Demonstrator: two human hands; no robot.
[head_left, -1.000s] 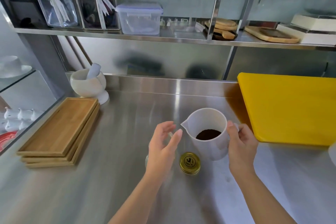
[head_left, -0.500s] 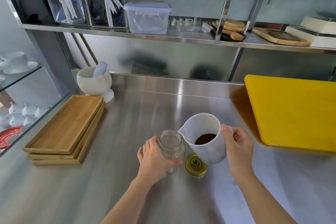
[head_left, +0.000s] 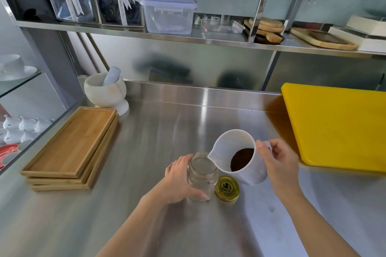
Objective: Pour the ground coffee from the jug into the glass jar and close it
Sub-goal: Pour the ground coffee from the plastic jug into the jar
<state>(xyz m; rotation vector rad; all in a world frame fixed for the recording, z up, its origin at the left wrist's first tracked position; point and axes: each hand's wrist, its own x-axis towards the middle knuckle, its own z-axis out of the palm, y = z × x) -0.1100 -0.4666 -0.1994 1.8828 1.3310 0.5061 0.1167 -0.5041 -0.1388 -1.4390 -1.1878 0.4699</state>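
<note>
An empty glass jar stands upright on the steel counter, and my left hand is wrapped around its left side. My right hand grips the handle of a white jug, lifted and tilted left so its spout rests over the jar's mouth. Dark ground coffee lies inside the jug near its lower wall. A gold lid lies flat on the counter just right of the jar, below the jug.
A stack of wooden trays lies at the left. A white mortar with pestle stands behind them. A yellow cutting board covers the right side. A shelf above holds a plastic box and wooden boards.
My left hand came down and closed around the jar. The jug has tilted further left, bringing its spout over the jar's mouth.
</note>
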